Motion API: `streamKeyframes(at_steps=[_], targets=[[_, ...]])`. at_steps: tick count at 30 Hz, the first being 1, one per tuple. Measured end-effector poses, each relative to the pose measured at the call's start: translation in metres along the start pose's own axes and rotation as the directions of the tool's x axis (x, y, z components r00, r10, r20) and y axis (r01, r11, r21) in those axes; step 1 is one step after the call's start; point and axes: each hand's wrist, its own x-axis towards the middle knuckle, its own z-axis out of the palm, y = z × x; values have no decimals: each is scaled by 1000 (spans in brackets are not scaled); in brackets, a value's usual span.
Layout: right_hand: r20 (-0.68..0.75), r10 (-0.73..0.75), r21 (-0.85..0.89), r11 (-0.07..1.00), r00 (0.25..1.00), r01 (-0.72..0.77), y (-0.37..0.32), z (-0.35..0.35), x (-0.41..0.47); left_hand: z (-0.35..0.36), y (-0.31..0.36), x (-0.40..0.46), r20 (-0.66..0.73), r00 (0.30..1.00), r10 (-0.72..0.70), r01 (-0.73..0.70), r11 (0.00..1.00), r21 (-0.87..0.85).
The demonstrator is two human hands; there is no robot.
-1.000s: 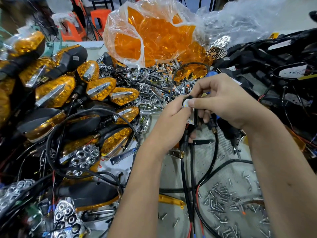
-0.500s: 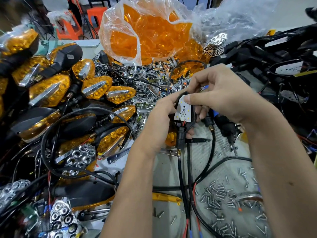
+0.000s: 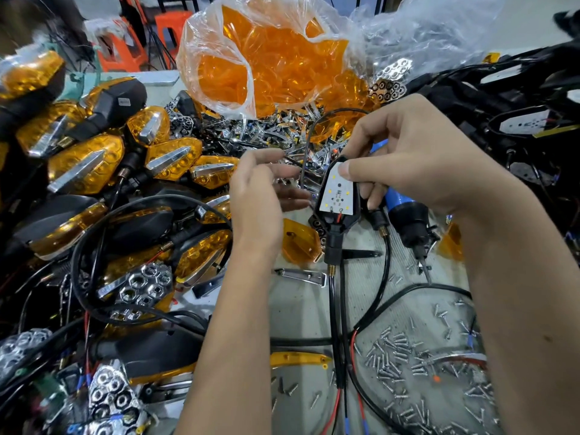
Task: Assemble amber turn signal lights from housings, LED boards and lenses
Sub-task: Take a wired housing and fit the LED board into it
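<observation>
Item: one light in progress. Right hand [image 3: 417, 161] pinches the black housing [image 3: 337, 221], thumb pressing the white LED board [image 3: 339, 191] seated inside. Left hand [image 3: 260, 199] beside it, fingers relaxed, empty. Lens not yet fitted; finished lights [image 3: 88, 166] heaped beyond the left hand. No legible writing.

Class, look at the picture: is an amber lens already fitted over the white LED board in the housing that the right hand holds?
No: the LED board lies bare in the black housing under the right hand's thumb.

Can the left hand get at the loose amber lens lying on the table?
Probably yes: the left hand is open and holds nothing, the amber lens lies just beside its wrist, and nothing covers it.
</observation>
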Motion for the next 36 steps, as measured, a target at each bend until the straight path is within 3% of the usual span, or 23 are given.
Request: streamKeyframes(at_steps=[8, 13, 17, 24, 28, 33, 36], targets=[[-2, 21, -24, 999, 1000, -22, 3, 1, 2, -6, -1, 4, -155, 987, 33, -54, 990, -134], [12, 1, -21, 1000, 1000, -1, 0, 1, 0, -11, 3, 6, -332, 940, 81, -147, 973, -178], [15, -5, -18, 1000, 1000, 6, -1, 3, -1, -15, 4, 7, -345, 936, 72, -151, 967, -207], [32, -32, -19, 999, 999, 32, -4, 2, -3, -10, 2, 4, -190, 979, 69, -104, 977, -183], [27, -23, -27, 999, 999, 24, -1, 3, -1, -8, 2, 2, 19, 998, 56, -55, 996, -75], [20, -21, -39, 999, 1000, 22, 4, 6, 1, 3, 0, -8, 397, 912, 103, -201, 956, 213], [25, -24, -57, 998, 999, 26, 9, 7, 3, 11, 0, -13, 478, 877, 49, -190, 949, 253]])
